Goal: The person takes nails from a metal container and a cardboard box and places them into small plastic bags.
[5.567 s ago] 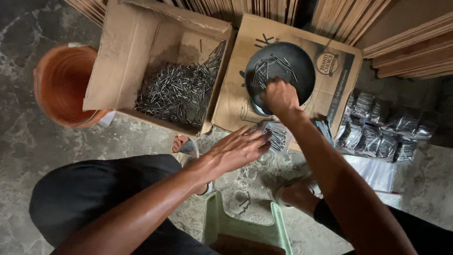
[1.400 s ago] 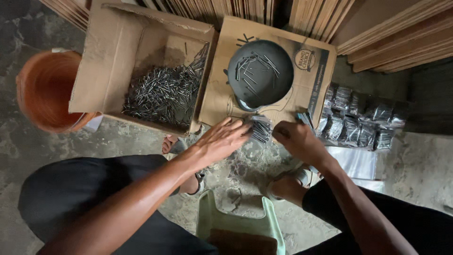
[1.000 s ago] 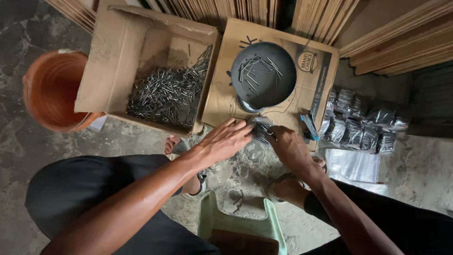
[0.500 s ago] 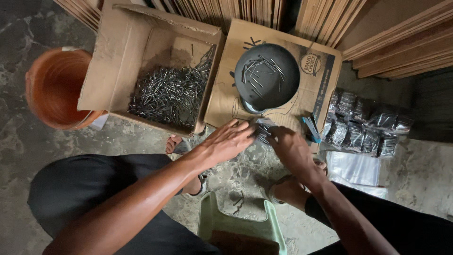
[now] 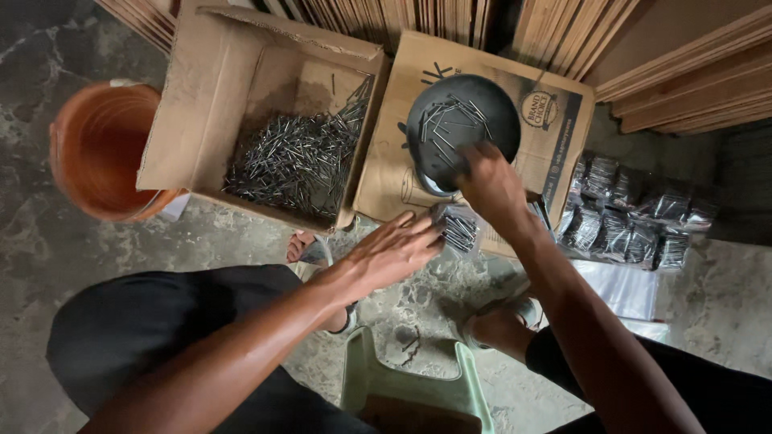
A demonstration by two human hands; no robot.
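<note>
Several filled clear nail packets (image 5: pixel 627 221) are lying at right. The left hand (image 5: pixel 394 253), fingers spread, is holding a half-filled clear plastic bag (image 5: pixel 458 227) at centre; the right hand (image 5: pixel 490 181) is pinching nails in the round black metal pan (image 5: pixel 462 128); the open cardboard box of loose steel nails (image 5: pixel 293 157), upper left, is remaining well stocked.

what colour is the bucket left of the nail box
Orange bucket, seen in the head view.

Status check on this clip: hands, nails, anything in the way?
Left hand holds small clear bag of nails. Right hand reaches into black pan, at loose nails. Nail box and packed bags beside; nothing in the way.
</note>
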